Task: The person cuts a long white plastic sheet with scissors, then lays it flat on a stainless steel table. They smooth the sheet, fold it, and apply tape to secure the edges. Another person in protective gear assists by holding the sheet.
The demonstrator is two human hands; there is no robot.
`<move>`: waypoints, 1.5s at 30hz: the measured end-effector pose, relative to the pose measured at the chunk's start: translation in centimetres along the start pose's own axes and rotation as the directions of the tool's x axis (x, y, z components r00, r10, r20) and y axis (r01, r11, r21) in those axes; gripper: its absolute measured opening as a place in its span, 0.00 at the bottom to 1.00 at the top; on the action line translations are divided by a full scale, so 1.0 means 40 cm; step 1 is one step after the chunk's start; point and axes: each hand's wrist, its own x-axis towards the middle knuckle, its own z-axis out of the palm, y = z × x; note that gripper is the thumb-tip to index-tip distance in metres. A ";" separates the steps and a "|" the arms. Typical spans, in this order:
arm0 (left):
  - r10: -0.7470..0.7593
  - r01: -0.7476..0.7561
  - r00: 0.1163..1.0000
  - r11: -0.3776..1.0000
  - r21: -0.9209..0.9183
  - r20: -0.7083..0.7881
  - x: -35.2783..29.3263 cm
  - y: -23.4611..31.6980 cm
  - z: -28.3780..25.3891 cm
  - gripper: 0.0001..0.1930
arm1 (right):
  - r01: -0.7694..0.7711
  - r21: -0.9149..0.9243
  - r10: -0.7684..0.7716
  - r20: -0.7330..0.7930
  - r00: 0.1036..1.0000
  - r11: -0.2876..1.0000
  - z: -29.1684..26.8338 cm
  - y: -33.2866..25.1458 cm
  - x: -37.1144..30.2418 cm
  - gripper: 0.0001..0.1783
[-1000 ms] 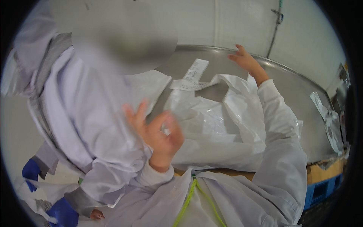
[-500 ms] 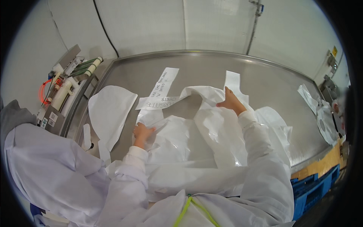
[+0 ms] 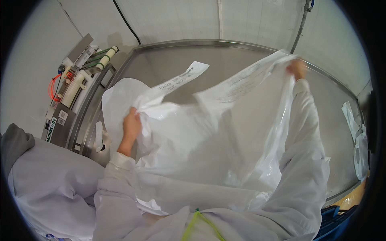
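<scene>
A large white plastic sheet (image 3: 185, 140) with long strap-like ends is stretched between my two hands over the steel table. My left hand (image 3: 131, 125) is closed on its gathered left edge. Up at the far right, my right hand (image 3: 297, 69), smeared by motion, grips the sheet's raised corner. One strap (image 3: 183, 80) bearing handwriting lies toward the back of the table; the raised part at the right bears handwriting too. A rounded white plastic piece (image 3: 117, 94) lies flat beyond my left hand. The sheet's near end bunches against my front.
The steel table (image 3: 169, 52) has a raised rim. At its left stand a machine (image 3: 72, 90) with a pale roller and orange tubing, and a person's sleeve (image 3: 52, 176). A small white strip (image 3: 99, 136) lies nearby. Crumpled plastic (image 3: 359, 152) hangs at the right edge, above a blue pallet (image 3: 337, 225).
My right hand has swept right and outward, pulling the sheet's corner up and spreading it wide. My left hand has moved left and slightly up with its edge. The view has shifted a little.
</scene>
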 end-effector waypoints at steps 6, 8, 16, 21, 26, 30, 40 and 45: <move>-0.504 0.499 0.858 0.864 -0.067 -0.102 0.034 -0.128 -0.111 0.10 | 0.076 0.351 -0.068 -0.034 0.997 0.933 0.009 -0.244 -0.207 0.52; -0.448 0.439 0.886 0.894 -0.092 -0.120 0.091 -0.214 -0.059 0.12 | 0.156 0.180 -0.121 -0.193 0.974 0.971 -0.057 -0.133 -0.199 0.50; -0.255 0.250 0.955 0.967 0.051 0.149 -0.142 -0.274 -0.047 0.47 | -0.182 -0.570 0.428 0.333 0.840 0.801 -0.225 0.317 -0.672 0.43; -0.439 0.402 0.787 0.898 0.180 0.433 -0.328 -0.208 -0.021 0.45 | 0.005 -0.411 0.158 0.362 0.919 0.912 -0.210 0.423 -0.965 0.40; -0.226 0.189 0.967 0.946 0.265 0.119 -0.348 -0.242 0.016 0.21 | 0.180 -0.690 -0.048 0.206 0.977 0.701 -0.158 0.316 -0.983 0.16; -0.261 0.267 0.963 0.909 0.319 -0.063 -0.202 -0.205 -0.007 0.17 | -0.054 -0.703 -0.044 -0.121 0.992 0.709 -0.381 0.659 -0.923 0.15; 0.546 -0.471 0.672 0.836 -0.281 0.500 -0.452 0.093 -0.013 0.28 | 0.498 -0.179 -0.457 0.227 0.860 0.848 -0.040 -0.040 -1.264 0.26; 0.757 -0.657 0.489 0.647 -0.387 0.433 -0.588 0.137 0.007 0.30 | 0.262 -0.393 0.037 0.611 0.791 0.882 0.106 -0.049 -1.427 0.44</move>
